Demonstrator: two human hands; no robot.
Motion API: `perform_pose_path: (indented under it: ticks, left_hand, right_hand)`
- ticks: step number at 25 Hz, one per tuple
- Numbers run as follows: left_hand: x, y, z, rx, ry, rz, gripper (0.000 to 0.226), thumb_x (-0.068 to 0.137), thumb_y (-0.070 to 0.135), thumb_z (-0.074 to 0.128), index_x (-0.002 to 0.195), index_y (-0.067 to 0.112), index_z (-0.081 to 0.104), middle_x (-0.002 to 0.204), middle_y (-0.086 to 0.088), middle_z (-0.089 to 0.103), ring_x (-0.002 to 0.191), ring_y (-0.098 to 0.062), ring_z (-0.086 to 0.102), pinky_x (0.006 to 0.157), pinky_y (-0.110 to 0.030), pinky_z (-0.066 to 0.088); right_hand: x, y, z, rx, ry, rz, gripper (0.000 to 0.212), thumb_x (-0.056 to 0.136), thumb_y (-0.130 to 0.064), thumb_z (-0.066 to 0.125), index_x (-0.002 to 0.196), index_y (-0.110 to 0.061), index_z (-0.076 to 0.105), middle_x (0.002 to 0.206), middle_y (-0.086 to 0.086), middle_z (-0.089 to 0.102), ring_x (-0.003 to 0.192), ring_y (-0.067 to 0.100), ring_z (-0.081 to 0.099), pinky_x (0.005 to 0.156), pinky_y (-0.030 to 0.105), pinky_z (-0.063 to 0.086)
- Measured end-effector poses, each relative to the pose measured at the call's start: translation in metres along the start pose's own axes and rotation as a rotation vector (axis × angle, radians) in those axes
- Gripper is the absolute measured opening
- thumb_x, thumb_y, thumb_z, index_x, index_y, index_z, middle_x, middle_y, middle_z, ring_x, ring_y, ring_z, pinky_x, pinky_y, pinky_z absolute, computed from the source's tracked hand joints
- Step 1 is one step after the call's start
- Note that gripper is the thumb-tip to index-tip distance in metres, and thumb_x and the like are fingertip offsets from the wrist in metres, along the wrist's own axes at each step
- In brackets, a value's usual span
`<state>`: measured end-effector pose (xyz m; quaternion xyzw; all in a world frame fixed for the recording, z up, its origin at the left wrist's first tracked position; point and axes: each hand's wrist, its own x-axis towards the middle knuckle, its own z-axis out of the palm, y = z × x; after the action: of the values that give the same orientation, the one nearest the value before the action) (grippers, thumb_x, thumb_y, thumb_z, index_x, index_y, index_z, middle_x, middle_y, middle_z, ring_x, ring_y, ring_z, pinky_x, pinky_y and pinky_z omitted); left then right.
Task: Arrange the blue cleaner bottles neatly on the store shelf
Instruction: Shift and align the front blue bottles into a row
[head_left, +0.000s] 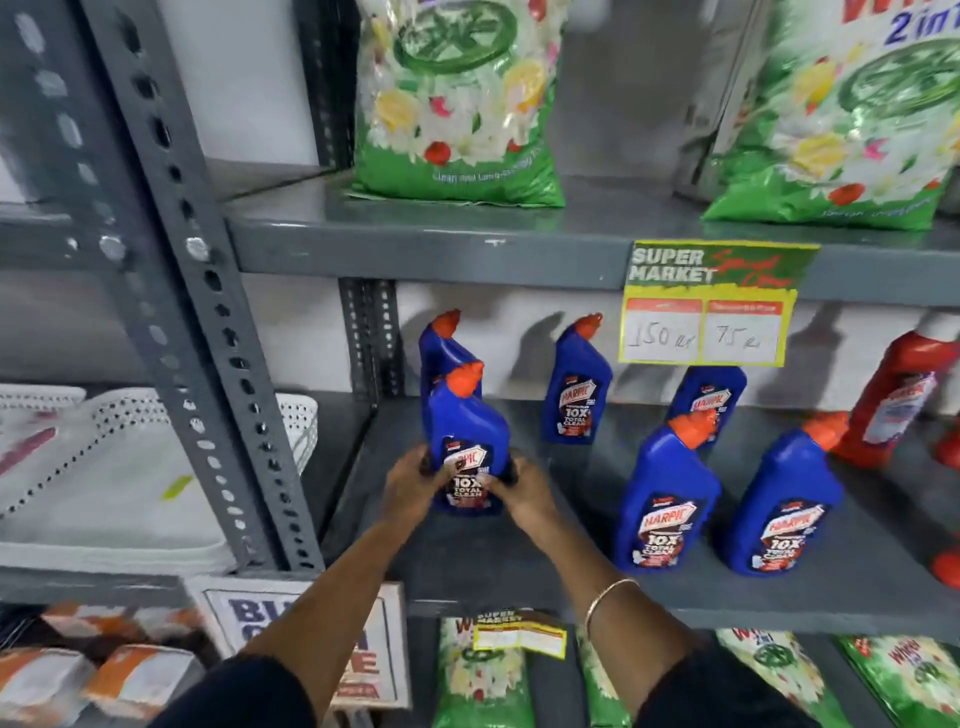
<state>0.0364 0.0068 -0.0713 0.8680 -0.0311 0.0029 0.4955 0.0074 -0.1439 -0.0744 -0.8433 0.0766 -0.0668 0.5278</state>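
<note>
Several blue cleaner bottles with orange caps stand on the grey middle shelf (519, 561). My left hand (413, 480) and my right hand (522, 491) both grip the lower sides of one blue bottle (467, 436) at the shelf's left end, upright, its label facing me. Directly behind it stands another blue bottle (441, 353). A third (576, 387) stands at the back middle, a fourth (709, 397) at the back right, partly hidden by the price tag. Two more stand nearer the front: one (667, 499) and one (784, 504) to its right.
Red cleaner bottles (898, 400) stand at the shelf's right end. A yellow price tag (706, 332) hangs from the upper shelf (415, 249), which carries green detergent bags (457, 104). A grey perforated upright (208, 312) borders the left. More green bags (483, 675) lie below.
</note>
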Motion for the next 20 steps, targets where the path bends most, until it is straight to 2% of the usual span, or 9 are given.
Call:
perform_pose_path:
  ticks: [2, 4, 6, 8, 10, 12, 16, 20]
  left_hand:
    - [-0.008, 0.005, -0.007, 0.011, -0.032, 0.029, 0.069, 0.054, 0.060, 0.055, 0.098, 0.007, 0.063, 0.098, -0.018, 0.070, 0.093, -0.031, 0.064, 0.084, -0.046, 0.051]
    - [-0.021, 0.012, -0.013, -0.009, -0.052, 0.064, 0.050, 0.066, 0.044, 0.066, 0.098, 0.006, 0.062, 0.100, -0.017, 0.070, 0.092, -0.029, 0.064, 0.079, -0.039, 0.051]
    - [-0.035, 0.013, -0.014, -0.093, -0.088, 0.071, 0.034, 0.075, 0.023, 0.069, 0.103, 0.005, 0.062, 0.103, -0.013, 0.069, 0.089, -0.022, 0.063, 0.068, -0.023, 0.049]
    - [-0.051, 0.013, -0.016, -0.120, -0.128, 0.089, 0.032, 0.076, 0.016, 0.068, 0.106, 0.006, 0.061, 0.103, -0.008, 0.069, 0.088, -0.016, 0.062, 0.065, -0.013, 0.044]
    - [-0.061, 0.011, -0.017, -0.125, -0.129, 0.107, 0.032, 0.076, 0.017, 0.068, 0.105, 0.005, 0.061, 0.103, -0.008, 0.069, 0.088, -0.018, 0.064, 0.067, -0.016, 0.047]
    - [-0.069, 0.011, -0.020, -0.123, -0.135, 0.113, 0.031, 0.077, 0.018, 0.068, 0.103, 0.004, 0.061, 0.101, -0.009, 0.069, 0.089, -0.021, 0.064, 0.068, -0.018, 0.048]
    - [-0.075, 0.013, -0.033, -0.119, -0.139, 0.110, 0.030, 0.078, 0.014, 0.067, 0.104, 0.002, 0.060, 0.100, -0.009, 0.067, 0.087, -0.018, 0.061, 0.067, -0.014, 0.045]
    - [-0.069, -0.002, -0.050, -0.156, -0.123, 0.070, 0.032, 0.078, 0.013, 0.066, 0.107, 0.002, 0.058, 0.111, -0.018, 0.067, 0.099, -0.029, 0.063, 0.088, -0.039, 0.051]
  right_hand:
    - [-0.011, 0.002, 0.000, 0.059, 0.051, -0.019, 0.055, 0.065, -0.032, 0.071, 0.109, -0.002, 0.058, 0.104, 0.012, 0.067, 0.095, 0.022, 0.061, 0.069, 0.008, 0.044]
    - [-0.025, 0.004, -0.003, 0.127, 0.063, -0.010, 0.040, 0.073, -0.011, 0.070, 0.109, -0.002, 0.056, 0.102, 0.009, 0.063, 0.097, 0.022, 0.059, 0.082, 0.025, 0.047]
    - [-0.044, 0.004, -0.007, 0.148, 0.059, -0.022, 0.037, 0.074, -0.009, 0.069, 0.109, -0.007, 0.057, 0.105, 0.009, 0.064, 0.099, 0.024, 0.060, 0.089, 0.037, 0.048]
    - [-0.061, 0.005, -0.009, 0.122, 0.080, -0.049, 0.036, 0.073, -0.016, 0.071, 0.107, -0.013, 0.058, 0.108, 0.011, 0.067, 0.100, 0.024, 0.062, 0.090, 0.042, 0.049]
    - [-0.073, 0.006, -0.009, 0.104, 0.099, -0.053, 0.034, 0.072, -0.019, 0.072, 0.104, -0.015, 0.060, 0.107, 0.012, 0.069, 0.100, 0.024, 0.063, 0.089, 0.042, 0.051]
    - [-0.081, 0.002, -0.010, 0.098, 0.107, -0.049, 0.034, 0.073, -0.017, 0.072, 0.105, -0.011, 0.060, 0.104, 0.010, 0.068, 0.098, 0.024, 0.063, 0.086, 0.036, 0.050]
    - [-0.086, -0.010, 0.001, 0.103, 0.090, -0.046, 0.038, 0.074, -0.015, 0.070, 0.109, -0.006, 0.057, 0.108, 0.015, 0.067, 0.099, 0.024, 0.062, 0.083, 0.029, 0.046]
    - [-0.086, -0.021, 0.019, 0.122, 0.073, -0.035, 0.040, 0.075, -0.014, 0.070, 0.112, -0.006, 0.056, 0.112, 0.016, 0.066, 0.100, 0.022, 0.061, 0.083, 0.026, 0.045]
